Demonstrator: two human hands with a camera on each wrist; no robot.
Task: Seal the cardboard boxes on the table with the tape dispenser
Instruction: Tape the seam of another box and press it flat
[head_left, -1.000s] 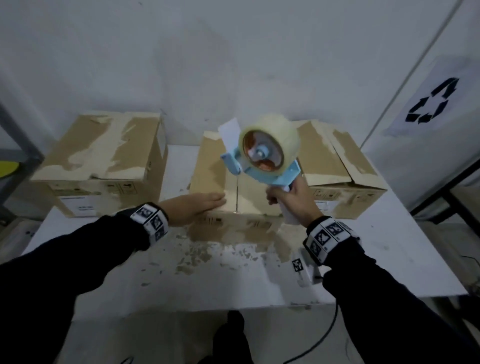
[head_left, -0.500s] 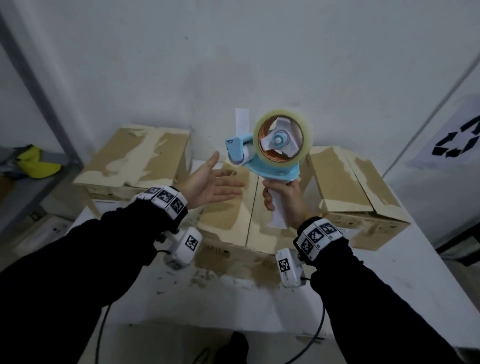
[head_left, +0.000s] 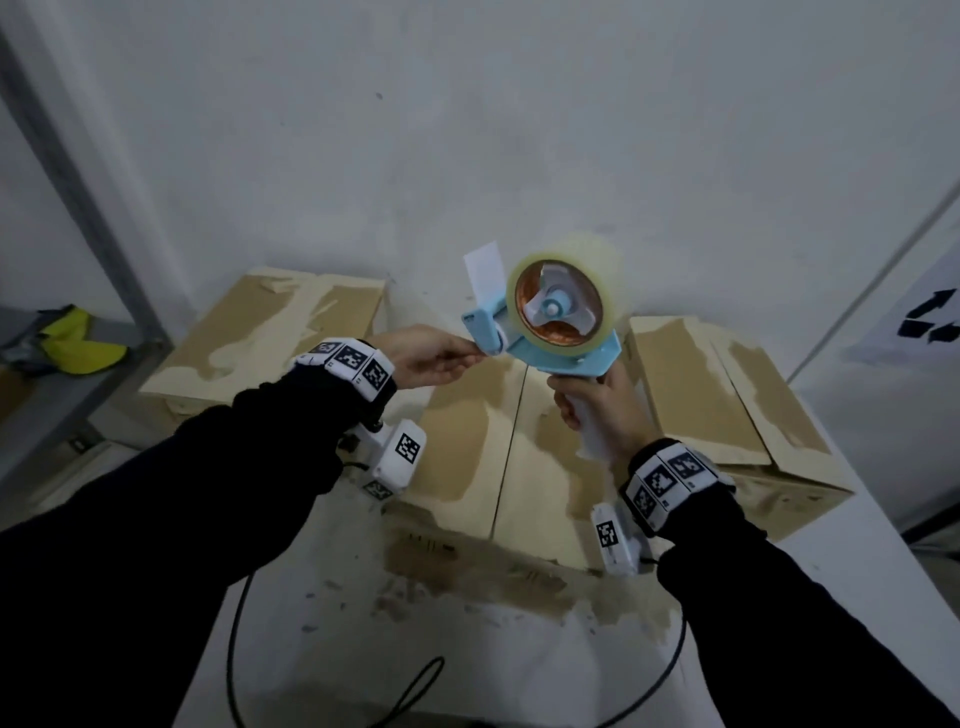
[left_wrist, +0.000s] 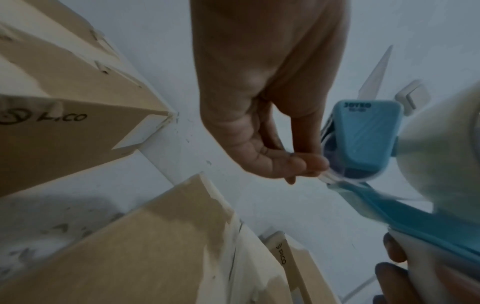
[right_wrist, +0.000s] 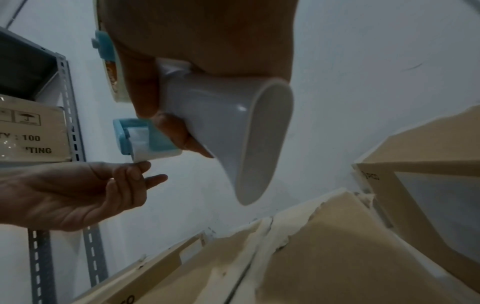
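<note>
A blue tape dispenser (head_left: 550, 322) with a clear tape roll and a white handle (right_wrist: 228, 123) is held up above the middle cardboard box (head_left: 467, 447). My right hand (head_left: 576, 410) grips the handle. My left hand (head_left: 475, 353) reaches the dispenser's front, where thumb and fingertips (left_wrist: 314, 164) pinch the loose clear tape end (left_wrist: 327, 176). In the right wrist view the left hand (right_wrist: 130, 176) sits just under the dispenser's front roller (right_wrist: 145, 142). The middle box's flaps are closed, with a bare centre seam. A left box (head_left: 270, 338) and a right box (head_left: 727, 405) flank it.
The boxes stand on a white table (head_left: 337, 623) against a white wall. A grey metal shelf (head_left: 104, 260) at the left holds a yellow item (head_left: 78, 343) and a printed carton (right_wrist: 31, 133). Cables (head_left: 415, 691) loop at the table's front edge. A recycling sign (head_left: 930, 322) hangs on the right.
My left hand lifted off the middle box, opened in the air, then closed on the tape end at the dispenser's front. The right hand raised the dispenser higher.
</note>
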